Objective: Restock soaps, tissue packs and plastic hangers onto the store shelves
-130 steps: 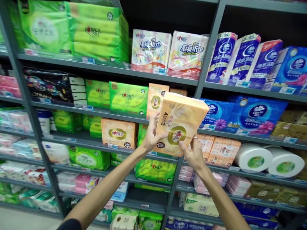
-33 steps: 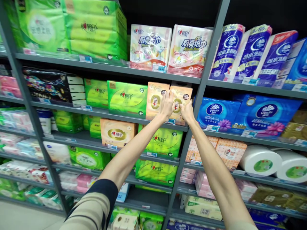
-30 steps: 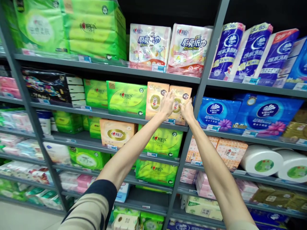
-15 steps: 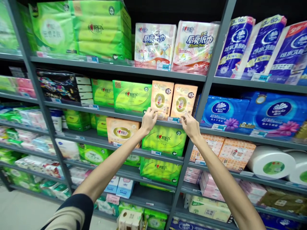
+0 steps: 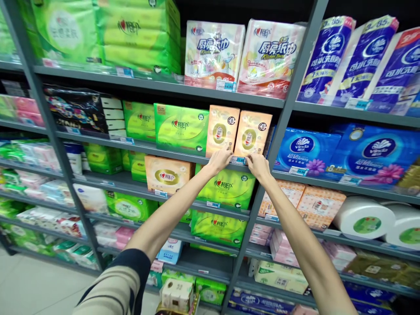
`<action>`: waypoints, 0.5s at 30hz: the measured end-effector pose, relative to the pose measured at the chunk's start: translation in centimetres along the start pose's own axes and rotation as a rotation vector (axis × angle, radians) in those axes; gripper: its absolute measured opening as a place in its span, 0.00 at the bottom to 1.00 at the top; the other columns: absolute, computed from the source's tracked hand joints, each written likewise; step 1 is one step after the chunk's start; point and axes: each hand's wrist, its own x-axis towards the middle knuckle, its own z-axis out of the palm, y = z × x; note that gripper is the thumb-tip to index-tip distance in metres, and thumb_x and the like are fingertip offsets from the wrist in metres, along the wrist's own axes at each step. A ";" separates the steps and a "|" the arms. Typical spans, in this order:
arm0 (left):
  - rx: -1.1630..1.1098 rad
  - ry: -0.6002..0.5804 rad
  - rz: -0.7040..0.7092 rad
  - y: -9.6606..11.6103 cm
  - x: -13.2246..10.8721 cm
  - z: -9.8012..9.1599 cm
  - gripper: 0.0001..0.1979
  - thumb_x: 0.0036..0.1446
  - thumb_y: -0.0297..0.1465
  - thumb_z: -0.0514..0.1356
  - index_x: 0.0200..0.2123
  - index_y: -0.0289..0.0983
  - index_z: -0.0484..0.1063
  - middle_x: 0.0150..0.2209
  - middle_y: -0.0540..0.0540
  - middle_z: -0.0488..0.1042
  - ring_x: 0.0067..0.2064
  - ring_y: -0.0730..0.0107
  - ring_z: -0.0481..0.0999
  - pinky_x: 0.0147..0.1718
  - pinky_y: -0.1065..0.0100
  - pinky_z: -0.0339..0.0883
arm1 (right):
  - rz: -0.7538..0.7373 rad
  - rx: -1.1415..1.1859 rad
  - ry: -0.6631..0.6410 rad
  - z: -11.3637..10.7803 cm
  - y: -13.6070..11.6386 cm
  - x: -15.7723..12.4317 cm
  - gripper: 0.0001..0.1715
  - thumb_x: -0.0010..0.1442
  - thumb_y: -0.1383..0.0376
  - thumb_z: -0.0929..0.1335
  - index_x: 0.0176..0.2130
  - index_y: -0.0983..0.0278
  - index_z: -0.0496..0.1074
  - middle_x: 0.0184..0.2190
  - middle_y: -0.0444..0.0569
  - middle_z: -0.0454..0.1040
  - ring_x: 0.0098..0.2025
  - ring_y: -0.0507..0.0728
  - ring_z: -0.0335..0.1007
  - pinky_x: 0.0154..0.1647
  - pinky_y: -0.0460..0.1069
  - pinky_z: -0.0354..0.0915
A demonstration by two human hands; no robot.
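Note:
Two orange tissue packs stand side by side on a grey shelf (image 5: 170, 154), the left pack (image 5: 222, 130) and the right pack (image 5: 252, 133). A small price label (image 5: 238, 160) sits on the shelf edge just below them. My left hand (image 5: 219, 160) reaches up to the label's left end, fingers curled together against the edge. My right hand (image 5: 259, 166) meets the label's right end, fingertips pinched on it. Both arms are stretched out and neither hand holds a pack.
Green tissue packs (image 5: 181, 129) fill the shelves to the left and below. Blue Vinda packs (image 5: 305, 148) lie beyond a grey upright post (image 5: 281, 127). Kitchen-paper packs (image 5: 213, 52) stand above, and white rolls (image 5: 364, 218) at the lower right.
Earlier I held an orange pack in both hands and pressed it onto the shelf beside the other. My hands then dropped off it and now sit at the price label.

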 end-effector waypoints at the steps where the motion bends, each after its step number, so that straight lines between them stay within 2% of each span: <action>1: 0.000 -0.006 0.002 0.1 0.0 0.1 0.12 0.70 0.34 0.56 0.43 0.37 0.80 0.55 0.37 0.75 0.47 0.51 0.81 0.45 0.58 0.72 | 0.002 0.005 0.004 0.0 0.0 0.0 0.17 0.73 0.58 0.63 0.46 0.59 0.80 0.46 0.55 0.84 0.49 0.64 0.80 0.47 0.53 0.71; 4: -0.003 0.005 -0.027 0.5 0.0 0.4 0.12 0.70 0.33 0.56 0.42 0.37 0.79 0.54 0.35 0.76 0.48 0.50 0.81 0.47 0.57 0.72 | 0.037 0.034 0.011 -0.1 -0.1 0.2 0.17 0.72 0.57 0.64 0.42 0.59 0.80 0.43 0.54 0.85 0.48 0.64 0.80 0.47 0.53 0.71; 9: -0.048 0.047 -0.141 1.0 0.6 0.6 0.08 0.66 0.34 0.61 0.36 0.36 0.77 0.46 0.36 0.79 0.47 0.51 0.81 0.47 0.57 0.74 | 0.169 0.117 0.001 0.2 -0.6 0.8 0.14 0.67 0.60 0.66 0.37 0.59 0.81 0.40 0.52 0.85 0.47 0.64 0.81 0.46 0.53 0.72; 11: -0.077 0.068 -0.192 1.0 0.7 0.7 0.07 0.64 0.34 0.64 0.36 0.37 0.77 0.44 0.37 0.80 0.47 0.52 0.80 0.48 0.58 0.74 | 0.217 0.138 0.022 0.3 -1.1 0.9 0.15 0.66 0.55 0.68 0.37 0.59 0.81 0.41 0.54 0.85 0.48 0.65 0.81 0.46 0.54 0.72; 15: -0.154 0.088 -0.261 0.8 1.1 0.9 0.07 0.61 0.33 0.66 0.33 0.36 0.76 0.39 0.37 0.81 0.45 0.50 0.81 0.45 0.56 0.74 | 0.249 0.085 0.062 0.6 -2.2 1.1 0.24 0.64 0.46 0.70 0.34 0.62 0.82 0.39 0.61 0.84 0.46 0.69 0.82 0.46 0.57 0.73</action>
